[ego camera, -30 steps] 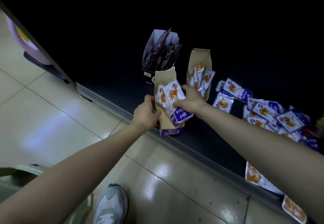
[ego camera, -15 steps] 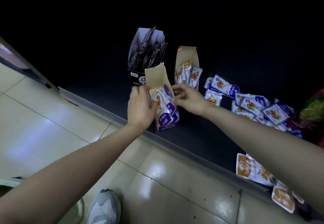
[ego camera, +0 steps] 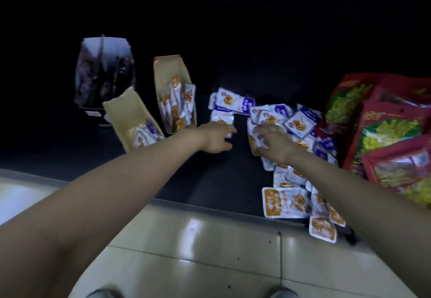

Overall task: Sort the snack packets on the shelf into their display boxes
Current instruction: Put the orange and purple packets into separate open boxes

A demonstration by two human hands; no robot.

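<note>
The tilted kraft box (ego camera: 126, 111) at the left of the shelf (ego camera: 210, 176) could topple if brushed; the left hand (ego camera: 217, 137), grip too blurred to tell, is over a purple packet (ego camera: 221, 118) mid-shelf, the right hand (ego camera: 272, 143), grip spread, covers the loose pile (ego camera: 300, 122) and may shove orange packets (ego camera: 323, 228) off the dark shelf's front edge onto glossy floor tiles (ego camera: 186, 251)

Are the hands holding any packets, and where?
No clear hold. The left hand touches the near edge of a white packet; the right hand lies spread on the loose packet pile. Blur hides any pinch.
</note>
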